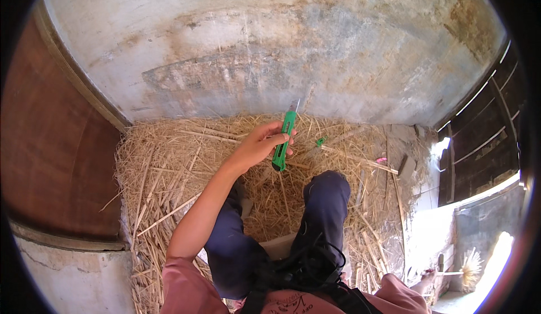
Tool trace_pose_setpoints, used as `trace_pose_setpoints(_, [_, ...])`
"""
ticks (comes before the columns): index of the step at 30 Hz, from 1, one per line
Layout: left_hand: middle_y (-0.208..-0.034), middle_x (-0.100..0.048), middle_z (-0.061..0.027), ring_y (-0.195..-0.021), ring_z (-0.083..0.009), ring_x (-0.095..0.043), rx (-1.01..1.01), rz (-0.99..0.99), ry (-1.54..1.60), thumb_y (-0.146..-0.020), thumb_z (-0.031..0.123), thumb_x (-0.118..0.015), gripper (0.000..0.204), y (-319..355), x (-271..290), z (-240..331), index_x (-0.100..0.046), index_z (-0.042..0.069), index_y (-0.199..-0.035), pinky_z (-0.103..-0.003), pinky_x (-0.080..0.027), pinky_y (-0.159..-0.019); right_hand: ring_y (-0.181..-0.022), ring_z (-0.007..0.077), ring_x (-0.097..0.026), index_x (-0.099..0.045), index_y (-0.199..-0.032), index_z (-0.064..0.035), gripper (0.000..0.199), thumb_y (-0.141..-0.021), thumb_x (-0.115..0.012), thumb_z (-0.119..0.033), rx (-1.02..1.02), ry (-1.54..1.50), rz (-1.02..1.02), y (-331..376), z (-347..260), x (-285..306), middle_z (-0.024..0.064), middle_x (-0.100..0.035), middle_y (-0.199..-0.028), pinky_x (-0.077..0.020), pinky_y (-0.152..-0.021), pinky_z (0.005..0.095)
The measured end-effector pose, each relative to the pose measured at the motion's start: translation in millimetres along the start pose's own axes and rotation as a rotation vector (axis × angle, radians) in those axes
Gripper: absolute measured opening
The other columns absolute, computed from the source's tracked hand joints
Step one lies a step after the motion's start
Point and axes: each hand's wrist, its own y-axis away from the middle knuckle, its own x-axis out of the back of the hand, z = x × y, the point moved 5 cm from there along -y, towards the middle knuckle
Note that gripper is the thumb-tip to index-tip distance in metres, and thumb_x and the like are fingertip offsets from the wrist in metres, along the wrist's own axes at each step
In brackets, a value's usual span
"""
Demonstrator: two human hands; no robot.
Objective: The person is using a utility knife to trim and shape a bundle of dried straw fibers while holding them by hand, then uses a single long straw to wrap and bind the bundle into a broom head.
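My left hand (259,145) is closed around a green utility knife (283,147), held out in front of me above the straw. Its blade is out and points toward the wall. Far to the lower right, my right hand (426,282) shows in part, out beyond the pink sleeve. It seems closed on a thin pale stick whose far end spreads into a frayed, fan-shaped tuft (470,269). Bright light washes out that area, and the right fingers are hard to make out. My knees, in dark trousers, are bent below the knife.
Loose straw (163,173) and split sticks cover the floor. A small green piece (320,141) lies near a pale stick, and a grey block (406,167) is farther right. Ahead stands a stained wall (270,60); a brown panel (62,145) is at left, dark slats (484,128) at right.
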Motion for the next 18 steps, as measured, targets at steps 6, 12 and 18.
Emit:
trace_pose_setpoints(6, [-0.107, -0.072, -0.0035, -0.096, -0.0154, -0.074, -0.006, -0.009, -0.030, -0.106, 0.017, -0.057, 0.026, 5, -7, 9, -0.066, 0.006, -0.128, -0.032, -0.055, -0.078, -0.054, 0.0078, -0.050, -0.063, -0.123, -0.0056, 0.021, -0.106, -0.059, -0.016, -0.005, -0.003, 0.002, 1, 0, 6, -0.0006, -0.061, -0.084, -0.0443, -0.045, 0.0223])
trace_pose_setpoints(12, [-0.109, -0.072, -0.0057, -0.094, -0.0161, -0.073, -0.021, -0.023, -0.008, -0.106, 0.014, -0.058, 0.028, 2, -1, 2, -0.065, 0.002, -0.130, -0.033, -0.055, -0.081, -0.054, 0.0077, -0.049, -0.063, -0.122, -0.0057, 0.020, -0.106, -0.059, -0.017, -0.008, 0.001, -0.002, 2, 0, 9, -0.0009, -0.061, -0.083, -0.0440, -0.045, 0.0223])
trace_pose_setpoints(18, [-0.112, -0.071, -0.0072, -0.095, -0.0165, -0.073, 0.009, -0.017, -0.019, -0.106, 0.012, -0.058, 0.028, 3, -5, 8, -0.065, 0.000, -0.130, -0.035, -0.058, -0.086, -0.053, 0.0076, -0.049, -0.063, -0.122, -0.0057, 0.020, -0.106, -0.059, -0.017, -0.007, -0.002, -0.001, 2, 0, 15, -0.0011, -0.060, -0.083, -0.0437, -0.045, 0.0223])
